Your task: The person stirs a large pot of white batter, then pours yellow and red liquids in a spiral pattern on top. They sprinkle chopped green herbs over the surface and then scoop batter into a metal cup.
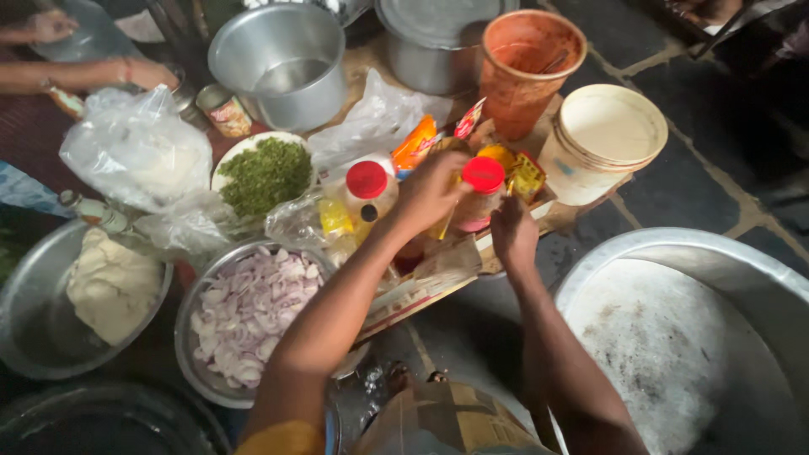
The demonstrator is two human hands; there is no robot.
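Note:
My left hand (434,190) reaches into a shallow cardboard tray (438,282) crowded with bottles and packets. Its fingers are closed around a yellowish packet (442,226) between two red-capped bottles. One red-capped bottle (368,187) with a yellow label stands just left of that hand. My right hand (512,232) grips the lower side of the other red-capped bottle (483,181). Orange and yellow snack packets (415,143) lie behind the hands.
A steel bowl of sliced onions (244,316), a plate of chopped herbs (265,173) and a bowl of dough (109,286) sit on the left. Steel pot (282,59), orange mug (527,59), stacked cream tubs (602,139), large steel pan (699,337). Another person's hand (143,74) top left.

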